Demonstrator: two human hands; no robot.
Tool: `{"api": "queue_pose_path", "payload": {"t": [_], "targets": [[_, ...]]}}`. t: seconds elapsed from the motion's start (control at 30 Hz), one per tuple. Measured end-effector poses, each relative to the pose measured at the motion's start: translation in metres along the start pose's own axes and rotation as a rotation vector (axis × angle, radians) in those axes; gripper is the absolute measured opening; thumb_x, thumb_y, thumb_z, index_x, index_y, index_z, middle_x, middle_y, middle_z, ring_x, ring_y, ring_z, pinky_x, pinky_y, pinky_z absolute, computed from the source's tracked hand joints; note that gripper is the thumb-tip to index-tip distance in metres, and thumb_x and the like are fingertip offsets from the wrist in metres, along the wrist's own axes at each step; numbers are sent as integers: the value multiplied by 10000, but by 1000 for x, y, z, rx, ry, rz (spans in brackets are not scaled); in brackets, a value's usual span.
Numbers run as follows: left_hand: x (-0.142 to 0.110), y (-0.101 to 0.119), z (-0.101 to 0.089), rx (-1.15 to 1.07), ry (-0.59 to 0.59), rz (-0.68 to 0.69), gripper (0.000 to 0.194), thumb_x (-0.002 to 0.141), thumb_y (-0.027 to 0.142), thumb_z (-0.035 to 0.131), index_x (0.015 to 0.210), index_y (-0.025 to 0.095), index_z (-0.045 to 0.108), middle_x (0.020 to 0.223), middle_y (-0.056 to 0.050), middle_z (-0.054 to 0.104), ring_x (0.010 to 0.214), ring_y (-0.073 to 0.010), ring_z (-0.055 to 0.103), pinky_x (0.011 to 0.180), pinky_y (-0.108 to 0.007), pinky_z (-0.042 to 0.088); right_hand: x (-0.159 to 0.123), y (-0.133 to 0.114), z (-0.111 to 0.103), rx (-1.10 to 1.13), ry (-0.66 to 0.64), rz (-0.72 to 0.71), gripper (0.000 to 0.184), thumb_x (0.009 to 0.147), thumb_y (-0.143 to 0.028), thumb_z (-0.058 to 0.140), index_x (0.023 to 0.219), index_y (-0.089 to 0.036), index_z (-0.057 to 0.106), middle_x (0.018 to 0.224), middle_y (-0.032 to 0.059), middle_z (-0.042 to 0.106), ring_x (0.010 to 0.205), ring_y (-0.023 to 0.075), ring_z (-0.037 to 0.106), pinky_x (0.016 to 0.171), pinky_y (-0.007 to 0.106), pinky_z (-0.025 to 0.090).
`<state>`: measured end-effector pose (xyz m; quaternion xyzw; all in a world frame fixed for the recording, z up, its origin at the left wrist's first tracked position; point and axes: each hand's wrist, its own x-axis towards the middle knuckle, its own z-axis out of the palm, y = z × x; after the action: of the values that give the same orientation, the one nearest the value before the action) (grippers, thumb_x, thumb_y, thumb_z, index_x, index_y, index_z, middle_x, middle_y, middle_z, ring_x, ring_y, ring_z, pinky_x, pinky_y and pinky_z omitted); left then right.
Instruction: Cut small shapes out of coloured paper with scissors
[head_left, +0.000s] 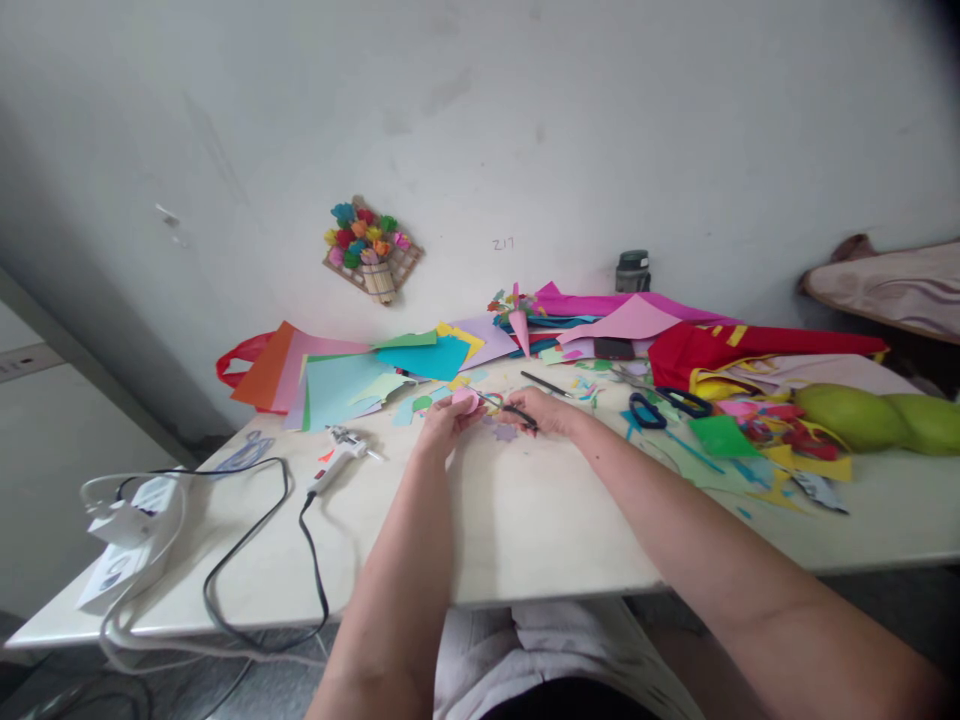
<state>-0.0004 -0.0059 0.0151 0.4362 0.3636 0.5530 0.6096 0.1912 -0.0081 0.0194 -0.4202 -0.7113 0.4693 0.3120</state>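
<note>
Near the middle of the table, my left hand (pixel 448 422) pinches a small pink paper piece (pixel 465 400). Just to its right, my right hand (pixel 543 408) is closed around the dark handles of a small pair of scissors (pixel 519 413). The scissor blades point left, toward the pink paper; whether they touch it is too small to tell. Under and beside both hands lie a pale purple paper cutout (pixel 504 432) and small coloured scraps. A black pen-like stick (pixel 546 384) rests just behind my right hand.
At left, a glue gun (pixel 337 468) trails a black cord to a white power strip (pixel 135 540). Coloured paper sheets (pixel 341 385) lie behind. At right are blue-handled scissors (pixel 660 408), red cloth (pixel 697 355), paper scraps and a green cushion-like object (pixel 855 418).
</note>
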Motion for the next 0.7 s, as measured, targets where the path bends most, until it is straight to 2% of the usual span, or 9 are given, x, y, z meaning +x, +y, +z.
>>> {"api": "queue_pose_path", "payload": {"t": [0.27, 0.43, 0.57, 0.7], "targets": [[3, -3, -1, -102, -6, 41, 165, 651, 102, 693, 805, 59, 655, 845, -113, 684, 825, -196, 664, 841, -322, 533, -6, -10, 5, 68, 17, 52, 221, 688, -293, 683, 657, -141, 526, 392, -70, 449, 297, 43, 367, 291, 163, 305], [3, -4, 1, -110, 5, 25, 166, 648, 103, 692, 806, 66, 656, 830, -103, 683, 805, -201, 667, 825, -332, 541, -11, -18, 6, 59, 12, 87, 180, 749, -280, 611, 673, -150, 514, 393, -66, 453, 280, 44, 373, 280, 160, 252], [2, -4, 4, -95, 3, 10, 151, 663, 109, 682, 807, 73, 659, 836, -102, 683, 795, -191, 665, 804, -313, 548, -11, -17, 7, 24, 15, 63, 197, 748, -307, 604, 675, -156, 501, 409, -62, 462, 287, 43, 380, 277, 160, 224], [0, -3, 6, -105, -1, 9, 156, 660, 106, 683, 809, 66, 656, 838, -105, 682, 789, -183, 664, 787, -296, 552, -11, -17, 8, 60, 10, 37, 216, 736, -309, 611, 645, -160, 485, 404, -70, 432, 302, 43, 370, 291, 161, 243]]}}
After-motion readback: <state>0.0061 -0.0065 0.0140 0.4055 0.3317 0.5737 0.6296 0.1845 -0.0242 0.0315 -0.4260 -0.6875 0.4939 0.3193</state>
